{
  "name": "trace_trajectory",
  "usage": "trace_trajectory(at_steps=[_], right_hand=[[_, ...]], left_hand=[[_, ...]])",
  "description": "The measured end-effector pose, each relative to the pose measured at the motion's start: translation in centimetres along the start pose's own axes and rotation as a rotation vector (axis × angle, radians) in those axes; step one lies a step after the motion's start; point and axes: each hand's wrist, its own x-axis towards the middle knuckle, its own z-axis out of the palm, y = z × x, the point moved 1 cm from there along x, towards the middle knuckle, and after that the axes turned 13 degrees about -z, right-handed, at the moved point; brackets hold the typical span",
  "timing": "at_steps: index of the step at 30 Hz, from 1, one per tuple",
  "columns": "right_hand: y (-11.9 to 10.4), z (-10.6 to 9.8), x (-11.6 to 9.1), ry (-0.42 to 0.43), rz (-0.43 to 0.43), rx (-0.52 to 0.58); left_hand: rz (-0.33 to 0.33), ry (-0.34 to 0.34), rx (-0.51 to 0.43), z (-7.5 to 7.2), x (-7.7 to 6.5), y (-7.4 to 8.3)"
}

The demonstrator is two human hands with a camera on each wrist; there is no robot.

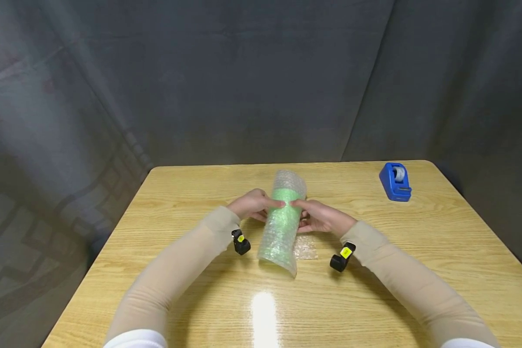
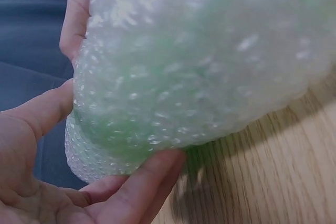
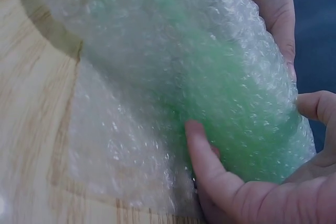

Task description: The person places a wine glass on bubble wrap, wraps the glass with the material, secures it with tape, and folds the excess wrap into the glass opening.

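Note:
A green object [image 3: 226, 93] lies inside a roll of clear bubble wrap [image 1: 278, 241]; its kind is blurred by the wrap. The roll stands lengthwise away from me near the middle of the table. My left hand [image 1: 254, 204] grips its left side, thumb on top and fingers low against the side, as the left wrist view shows. From the right, my right hand [image 1: 319, 216] grips it the same way, the two thumbs close together on top. A loose flap of the wrap [image 3: 121, 140] lies flat on the table to the right of the roll.
A blue tape dispenser [image 1: 396, 182] with a roll of clear tape stands at the back right of the wooden table [image 1: 191, 299]. Dark grey curtains [image 1: 252, 87] hang behind the table and at its sides.

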Motion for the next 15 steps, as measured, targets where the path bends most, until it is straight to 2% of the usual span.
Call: trace_trajectory(at_steps=[9, 15], right_hand=[[0.1, -0.8, -0.2, 0.013, 0.017, -0.032], [0.1, -0.9, -0.3, 0.005, 0.001, -0.058]], left_hand=[[-0.026, 0.097, 0.042, 0.9, -0.2, 0.5], [-0.022, 0.115, 0.066, 1.2, -0.2, 0.7]])
